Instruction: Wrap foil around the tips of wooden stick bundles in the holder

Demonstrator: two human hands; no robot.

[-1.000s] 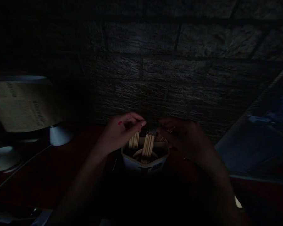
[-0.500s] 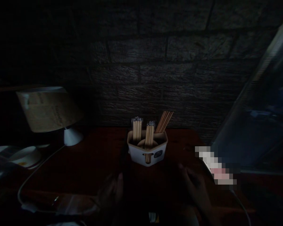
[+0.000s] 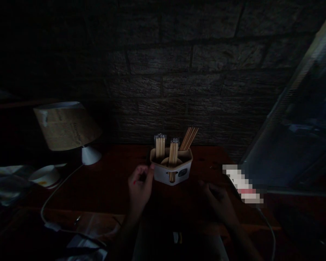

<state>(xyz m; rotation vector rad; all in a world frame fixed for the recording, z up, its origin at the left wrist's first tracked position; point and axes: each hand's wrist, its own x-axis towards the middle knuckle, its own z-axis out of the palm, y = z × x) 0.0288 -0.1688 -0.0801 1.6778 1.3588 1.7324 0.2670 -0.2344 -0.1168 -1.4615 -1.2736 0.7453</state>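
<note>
"Where is the box [image 3: 163, 174]?"

"Upright on the table [image 3: 108, 186], between the two hands but nearer the left one. The front bundle [image 3: 173, 150] and the left bundle [image 3: 160, 147] stand in it, and the brown sticks [image 3: 189, 138] lean out at its back right."

"How would it handle?"

"Light, I'd guess, and fairly stiff; the walls look like thin board or wood. The sticks look stiff and light too, though the shiny stuff at the tops of both pale bundles, probably wrap, may be slippery."

"Where would you take hold?"

"For the box, low on both side walls, level, since the leaning sticks could tip out. For a bundle, just above the rim."

"And the grip?"

"The left hand [image 3: 141, 185] is just beside the box's left front corner, thumb parted from bent fingers, with nothing seen in it. Its thumb tip overlaps the corner from here; I can't tell whether they touch. The right hand [image 3: 218, 199] is apart from the box, in front and to the right, loosely curled and seemingly bare, though it's dark there."

"Further out?"

"A lamp [image 3: 67, 127] and a bowl [image 3: 45, 176] at left, a pixelated slab [image 3: 243, 184] at right, and the wall [image 3: 176, 61] behind."
</note>
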